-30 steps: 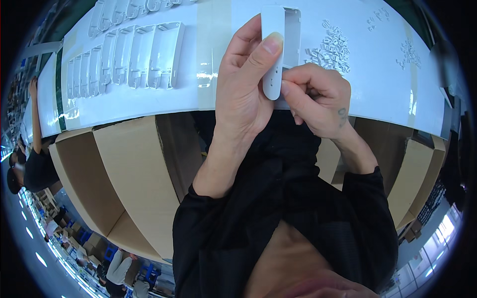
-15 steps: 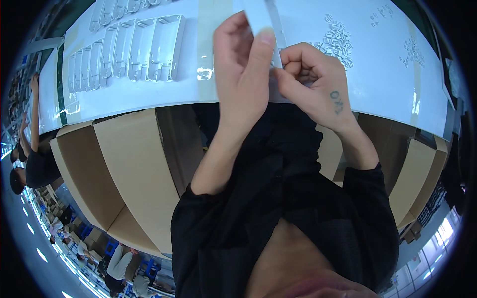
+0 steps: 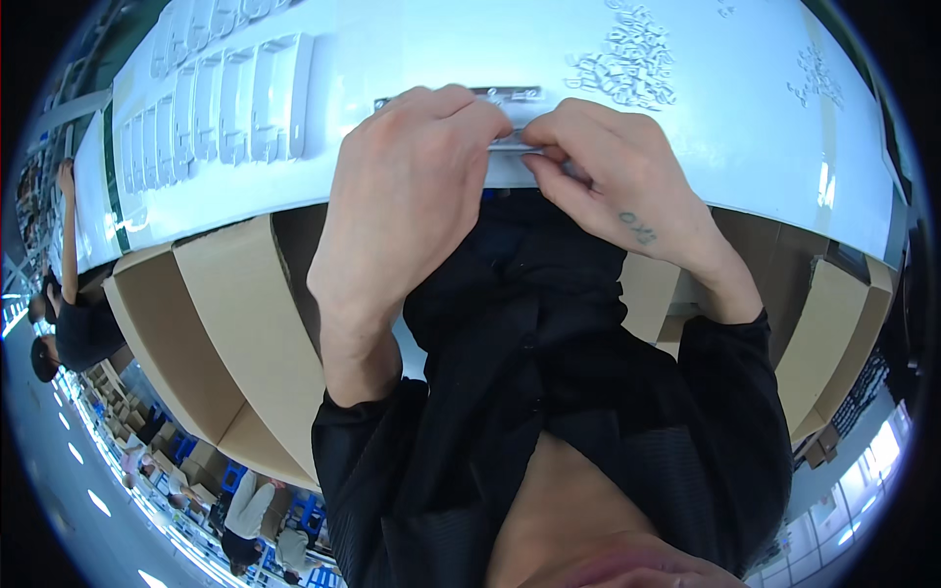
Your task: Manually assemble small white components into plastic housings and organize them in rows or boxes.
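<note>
My left hand (image 3: 407,191), back upward and fingers curled, grips a narrow white plastic piece (image 3: 512,147) near the table's front edge. Only a short stretch of the piece shows between my hands; the left fingers hide the rest. At its right end, my right hand (image 3: 618,171) is closed, thumb and forefinger pinching the piece. Just beyond my fingers lies a slim dark and silver strip (image 3: 515,94), partly covered by the left hand. Whether this strip belongs to the held piece I cannot tell.
White plastic housings (image 3: 265,103) stand in rows on the white table (image 3: 392,49) at left. Small white parts (image 3: 632,64) lie heaped at the back right, with a smaller scatter (image 3: 816,78) farther right. Open cardboard boxes (image 3: 230,323) flank me below the table edge.
My left hand has rolled over from palm-side to back-up and come lower. The white piece, upright before, is now level between both hands. The dark and silver strip has come into view.
</note>
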### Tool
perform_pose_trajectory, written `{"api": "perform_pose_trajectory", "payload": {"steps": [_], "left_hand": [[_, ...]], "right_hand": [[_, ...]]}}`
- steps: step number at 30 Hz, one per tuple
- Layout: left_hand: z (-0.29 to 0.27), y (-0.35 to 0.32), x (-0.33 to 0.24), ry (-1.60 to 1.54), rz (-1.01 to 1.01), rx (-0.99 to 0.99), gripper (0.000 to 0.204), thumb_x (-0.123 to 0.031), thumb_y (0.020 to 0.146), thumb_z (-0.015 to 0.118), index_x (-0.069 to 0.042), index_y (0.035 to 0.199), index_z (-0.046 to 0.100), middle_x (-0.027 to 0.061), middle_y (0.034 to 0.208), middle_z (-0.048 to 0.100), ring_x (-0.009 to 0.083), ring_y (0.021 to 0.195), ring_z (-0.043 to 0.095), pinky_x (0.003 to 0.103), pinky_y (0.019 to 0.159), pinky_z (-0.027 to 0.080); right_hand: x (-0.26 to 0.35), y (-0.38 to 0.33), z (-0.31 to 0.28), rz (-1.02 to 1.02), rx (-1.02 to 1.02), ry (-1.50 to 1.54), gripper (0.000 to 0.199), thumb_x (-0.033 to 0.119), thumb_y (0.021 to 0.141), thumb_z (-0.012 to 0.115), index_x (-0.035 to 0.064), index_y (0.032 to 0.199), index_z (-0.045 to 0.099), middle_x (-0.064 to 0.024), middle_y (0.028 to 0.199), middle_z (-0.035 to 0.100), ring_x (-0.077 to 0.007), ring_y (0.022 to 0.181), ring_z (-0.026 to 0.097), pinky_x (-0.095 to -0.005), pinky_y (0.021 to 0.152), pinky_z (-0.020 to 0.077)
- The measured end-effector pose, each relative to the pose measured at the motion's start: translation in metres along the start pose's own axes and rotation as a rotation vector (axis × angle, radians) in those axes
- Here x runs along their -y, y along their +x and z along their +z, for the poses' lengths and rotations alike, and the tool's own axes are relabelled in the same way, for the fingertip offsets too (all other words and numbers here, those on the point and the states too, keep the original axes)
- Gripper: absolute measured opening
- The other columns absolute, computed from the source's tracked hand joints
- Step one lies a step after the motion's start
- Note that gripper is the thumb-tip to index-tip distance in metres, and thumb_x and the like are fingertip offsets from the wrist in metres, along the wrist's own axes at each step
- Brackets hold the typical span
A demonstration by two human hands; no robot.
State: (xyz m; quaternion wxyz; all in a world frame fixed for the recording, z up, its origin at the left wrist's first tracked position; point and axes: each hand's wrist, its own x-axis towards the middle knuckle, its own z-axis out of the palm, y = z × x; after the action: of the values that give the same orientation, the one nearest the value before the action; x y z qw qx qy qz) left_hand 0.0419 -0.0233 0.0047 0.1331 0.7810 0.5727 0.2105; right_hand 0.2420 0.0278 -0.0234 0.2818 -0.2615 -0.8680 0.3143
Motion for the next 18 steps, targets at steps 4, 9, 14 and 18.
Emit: {"api": "perform_pose_trajectory", "payload": {"steps": [4, 9, 14, 18], "left_hand": [[-0.006, 0.005, -0.003, -0.049, 0.002, 0.113, 0.012, 0.002, 0.081, 0.061, -0.004, 0.089, 0.069, 0.0054, 0.084, 0.063, 0.0237, 0.075, 0.06, 0.032, 0.068, 0.048], [-0.001, -0.005, -0.011, -0.089, -0.056, 0.075, 0.014, 0.001, 0.081, 0.062, -0.003, 0.091, 0.071, 0.0052, 0.085, 0.064, 0.0234, 0.075, 0.06, 0.031, 0.069, 0.048], [-0.007, 0.003, -0.008, -0.144, -0.026, -0.252, 0.015, 0.001, 0.081, 0.065, -0.002, 0.093, 0.072, 0.005, 0.087, 0.066, 0.0223, 0.075, 0.061, 0.031, 0.069, 0.048], [-0.002, 0.001, 0.011, -0.136, -0.076, -0.272, 0.014, 0.0, 0.081, 0.067, -0.002, 0.094, 0.073, 0.0053, 0.089, 0.068, 0.0214, 0.075, 0.061, 0.031, 0.068, 0.049]], "right_hand": [[-0.008, -0.001, -0.007, -0.024, 0.019, 0.061, 0.015, -0.004, 0.082, 0.07, 0.0019, 0.095, 0.066, -0.004, 0.076, 0.058, -0.0158, 0.056, 0.048, -0.0274, 0.054, 0.038], [-0.011, -0.005, -0.006, -0.087, 0.037, -0.017, 0.014, -0.004, 0.082, 0.07, 0.0019, 0.094, 0.066, -0.005, 0.079, 0.059, -0.0173, 0.058, 0.05, -0.0277, 0.054, 0.0381], [-0.018, -0.002, -0.017, -0.129, 0.038, -0.104, 0.012, -0.003, 0.082, 0.07, 0.0023, 0.093, 0.067, -0.0052, 0.082, 0.06, -0.0188, 0.062, 0.052, -0.028, 0.057, 0.0405], [-0.017, 0.005, -0.027, -0.111, -0.019, -0.136, 0.011, -0.001, 0.083, 0.071, 0.0026, 0.094, 0.068, -0.0052, 0.085, 0.06, -0.0194, 0.069, 0.053, -0.028, 0.062, 0.0432]]}}
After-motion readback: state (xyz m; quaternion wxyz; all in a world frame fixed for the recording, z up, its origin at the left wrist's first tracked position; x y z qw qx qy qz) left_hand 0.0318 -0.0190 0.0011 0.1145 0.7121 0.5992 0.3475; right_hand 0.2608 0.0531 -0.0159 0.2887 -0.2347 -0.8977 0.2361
